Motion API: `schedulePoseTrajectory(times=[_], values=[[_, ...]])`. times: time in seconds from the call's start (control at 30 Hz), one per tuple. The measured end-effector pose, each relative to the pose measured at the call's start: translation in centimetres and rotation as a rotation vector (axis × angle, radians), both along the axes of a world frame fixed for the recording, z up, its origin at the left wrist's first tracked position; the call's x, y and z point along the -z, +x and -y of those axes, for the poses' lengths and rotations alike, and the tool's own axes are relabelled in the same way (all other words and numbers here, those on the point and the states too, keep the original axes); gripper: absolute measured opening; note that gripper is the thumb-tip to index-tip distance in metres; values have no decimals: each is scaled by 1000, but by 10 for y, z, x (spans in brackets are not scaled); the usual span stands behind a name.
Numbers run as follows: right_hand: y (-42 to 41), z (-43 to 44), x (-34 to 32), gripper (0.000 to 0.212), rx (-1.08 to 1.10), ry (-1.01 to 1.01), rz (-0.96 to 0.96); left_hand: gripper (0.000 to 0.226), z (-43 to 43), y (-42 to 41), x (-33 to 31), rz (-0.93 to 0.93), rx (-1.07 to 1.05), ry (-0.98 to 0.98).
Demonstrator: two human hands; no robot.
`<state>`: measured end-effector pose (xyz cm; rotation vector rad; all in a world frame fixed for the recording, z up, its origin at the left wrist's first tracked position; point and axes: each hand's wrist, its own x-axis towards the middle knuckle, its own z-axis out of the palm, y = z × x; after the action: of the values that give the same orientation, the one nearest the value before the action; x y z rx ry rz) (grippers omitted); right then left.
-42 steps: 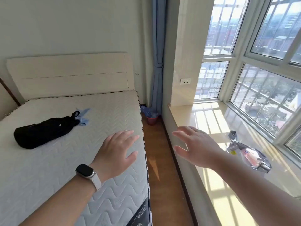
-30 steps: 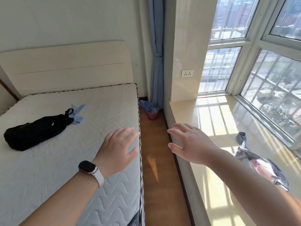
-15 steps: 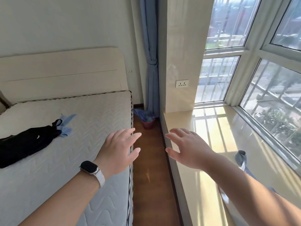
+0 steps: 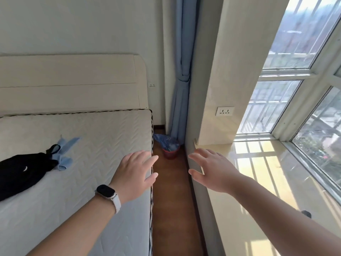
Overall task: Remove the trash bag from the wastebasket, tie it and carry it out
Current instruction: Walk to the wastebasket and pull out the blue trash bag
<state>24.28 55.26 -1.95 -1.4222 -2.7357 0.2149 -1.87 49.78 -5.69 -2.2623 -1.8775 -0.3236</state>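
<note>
Narrow floor strip [image 4: 171,191] beside bed: approach underway; left hand [image 4: 135,169] and right hand [image 4: 212,169] spread, empty. Next, reach trash bag [image 4: 166,143] in wastebasket [image 4: 170,154].

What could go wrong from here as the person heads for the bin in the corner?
The wastebasket sits at the far end of a narrow floor strip between mattress and window ledge, so bumping either is likely. The trash bag lies against the curtain, which may snag. Both the left hand and right hand are open and empty.
</note>
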Motion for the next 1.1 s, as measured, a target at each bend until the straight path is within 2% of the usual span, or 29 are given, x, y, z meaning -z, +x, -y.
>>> schedulePoseTrajectory(times=[0.2,0.53,1.1], values=[[-44,-59,0,52,17,13,7,52,-71,-45,5,4,3,-21],[-71,-162,13,53,-2,5,13,53,-176,-68,12,39,24,-63],[-92,-444,58,50,-69,-72,-133,51,-425,-77,26,-1,-88,-155]])
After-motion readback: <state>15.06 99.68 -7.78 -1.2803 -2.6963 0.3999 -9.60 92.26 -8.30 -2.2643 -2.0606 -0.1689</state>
